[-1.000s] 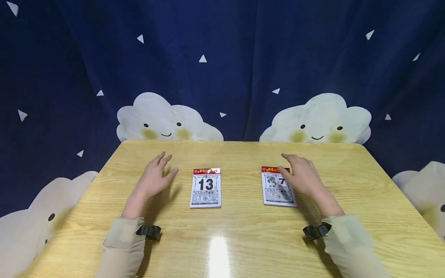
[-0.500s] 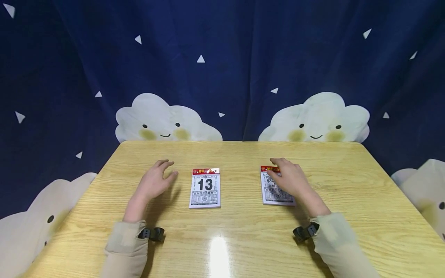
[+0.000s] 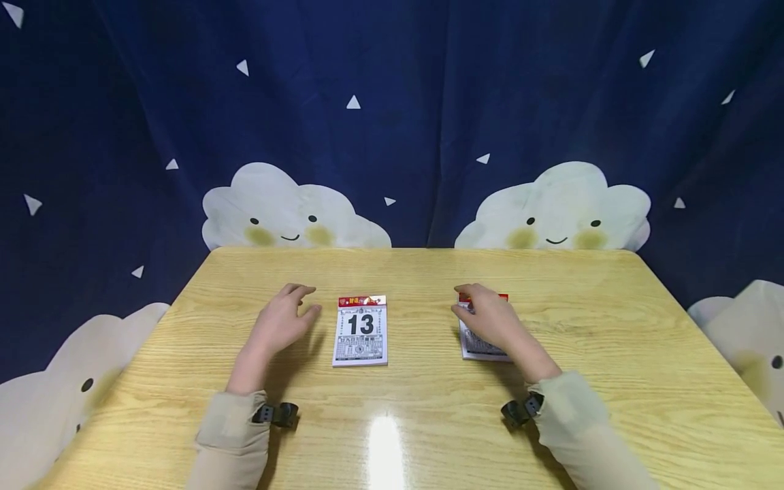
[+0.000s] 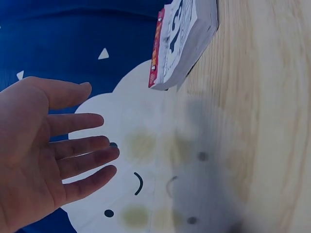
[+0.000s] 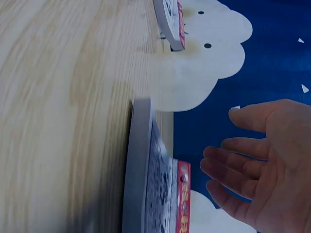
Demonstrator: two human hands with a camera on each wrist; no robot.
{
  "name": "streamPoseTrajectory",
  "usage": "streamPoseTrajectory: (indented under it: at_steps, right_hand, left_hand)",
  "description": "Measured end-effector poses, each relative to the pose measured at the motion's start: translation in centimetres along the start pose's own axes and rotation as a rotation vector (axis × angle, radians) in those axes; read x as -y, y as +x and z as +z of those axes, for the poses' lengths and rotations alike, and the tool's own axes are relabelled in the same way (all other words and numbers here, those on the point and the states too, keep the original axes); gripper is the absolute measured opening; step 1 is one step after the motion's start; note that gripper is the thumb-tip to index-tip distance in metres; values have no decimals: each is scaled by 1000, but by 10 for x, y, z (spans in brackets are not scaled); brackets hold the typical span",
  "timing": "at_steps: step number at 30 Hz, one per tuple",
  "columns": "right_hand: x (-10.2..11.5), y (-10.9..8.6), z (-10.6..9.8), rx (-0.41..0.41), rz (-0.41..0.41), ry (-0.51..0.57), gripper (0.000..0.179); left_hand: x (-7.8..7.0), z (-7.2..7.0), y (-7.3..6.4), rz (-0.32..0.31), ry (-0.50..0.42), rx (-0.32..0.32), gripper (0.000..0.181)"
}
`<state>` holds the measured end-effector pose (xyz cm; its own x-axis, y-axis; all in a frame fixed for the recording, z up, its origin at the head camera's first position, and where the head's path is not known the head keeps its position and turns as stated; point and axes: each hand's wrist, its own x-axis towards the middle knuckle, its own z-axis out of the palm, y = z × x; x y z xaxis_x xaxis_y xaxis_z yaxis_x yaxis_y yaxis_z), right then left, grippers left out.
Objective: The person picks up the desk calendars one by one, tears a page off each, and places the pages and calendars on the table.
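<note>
Left calendar: a block calendar is lying flat on the wooden table, left of the middle, its red header pointing to the far side. The top page is showing a large black 13 on white, with rows of small black print and a dense printed grid below. Yellow characters are standing out on the header, and its right end is gleaming pale. In the left wrist view, the many stacked sheets are forming a thick, pale edge.
Right calendar: a second pad is lying flat to the right, well apart from the first, its red header also facing far. The right hand is hiding much of its page; fine dark print is showing at the near left. In the right wrist view, yellow characters and a small dark dot are marking its header.
Left hand: the left hand is hovering just left of the 13, released, fingers loosely extended.
Right hand: the right hand is hovering over the second pad, released, fingers slightly bent.
Backdrop: a dark blue curtain with smiling clouds is hanging beyond the far edge.
</note>
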<state>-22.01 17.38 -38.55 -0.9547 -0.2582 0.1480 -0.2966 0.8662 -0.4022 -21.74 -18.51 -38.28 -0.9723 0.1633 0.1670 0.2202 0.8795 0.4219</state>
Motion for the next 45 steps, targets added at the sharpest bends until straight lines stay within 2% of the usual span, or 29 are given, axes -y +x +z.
streamPoseTrajectory:
  at_steps: [4, 8, 14, 25, 33, 39, 45]
  right_hand:
    - [7, 3, 4, 2, -25, 36, 43]
    - [14, 7, 9, 40, -39, 69, 39]
    - [24, 8, 17, 87, -43, 94, 35]
    - [45, 13, 35, 94, -46, 145, 31]
    - [59, 17, 51, 113, -57, 151, 27]
    - [69, 17, 57, 154, -47, 181, 32]
    - [74, 19, 62, 180, -23, 200, 39]
  left_hand:
    - [-3, 3, 1, 8, 1, -1, 46]
    - [-2, 3, 0, 16, 1, 11, 43]
    - [4, 7, 0, 24, 17, 73, 39]
    - [-5, 16, 1, 14, -48, 144, 39]
    - [-4, 24, 3, 55, -31, 185, 38]
    - [-6, 27, 4, 74, -11, 205, 35]
    - [-10, 26, 2, 71, 29, 249, 45]
